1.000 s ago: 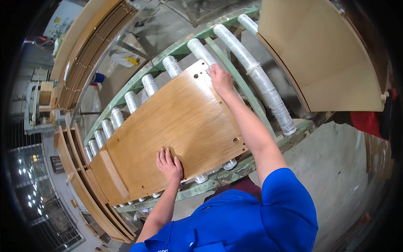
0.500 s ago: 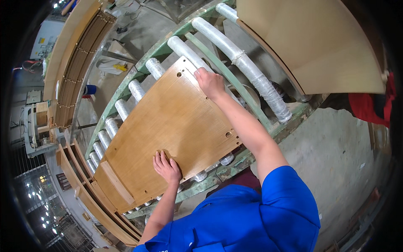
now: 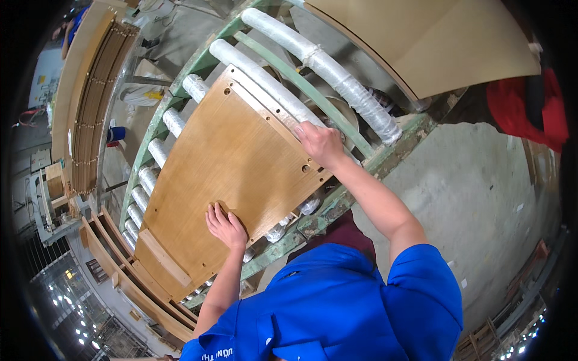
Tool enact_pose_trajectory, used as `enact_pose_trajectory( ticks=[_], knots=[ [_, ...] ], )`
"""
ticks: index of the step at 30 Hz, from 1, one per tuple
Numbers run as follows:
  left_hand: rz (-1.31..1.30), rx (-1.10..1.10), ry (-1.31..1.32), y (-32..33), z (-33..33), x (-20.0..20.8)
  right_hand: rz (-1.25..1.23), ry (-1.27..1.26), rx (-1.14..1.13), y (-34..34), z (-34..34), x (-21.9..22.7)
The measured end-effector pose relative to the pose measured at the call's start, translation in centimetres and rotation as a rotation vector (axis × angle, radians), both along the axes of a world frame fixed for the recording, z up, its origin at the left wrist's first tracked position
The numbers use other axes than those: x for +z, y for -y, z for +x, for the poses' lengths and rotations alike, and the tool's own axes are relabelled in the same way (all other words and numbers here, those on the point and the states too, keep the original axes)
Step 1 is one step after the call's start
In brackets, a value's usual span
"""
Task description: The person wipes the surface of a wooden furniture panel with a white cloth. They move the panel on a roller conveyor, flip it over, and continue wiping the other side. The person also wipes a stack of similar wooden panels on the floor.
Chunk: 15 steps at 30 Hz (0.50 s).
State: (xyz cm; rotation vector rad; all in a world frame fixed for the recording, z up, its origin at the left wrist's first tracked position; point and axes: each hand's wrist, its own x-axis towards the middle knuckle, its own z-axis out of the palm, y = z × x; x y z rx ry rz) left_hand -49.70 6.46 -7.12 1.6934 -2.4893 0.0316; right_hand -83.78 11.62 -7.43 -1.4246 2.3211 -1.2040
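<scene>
Our board, already drilled and fitted with a crosspiece at left, lies on the rollers; what remains, we cannot tell. Our left hand rests flat on it, fingers loose; our right hand curls at its right edge, any hold unclear. White lettering marks our shirt.
</scene>
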Motion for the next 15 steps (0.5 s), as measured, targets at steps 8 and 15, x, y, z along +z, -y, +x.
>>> enact_pose_trajectory(
  ticks=[8, 15],
  knots=[
    [-0.001, 0.0, -0.022, -0.1, 0.1, -0.5, 0.023, 0.054, -0.009, -6.8, 0.9, 0.8],
    [-0.017, -0.006, -0.007, 0.1, 0.2, -0.4, -0.17, 0.699, 0.032, -8.5, -0.1, -0.4]
  ],
)
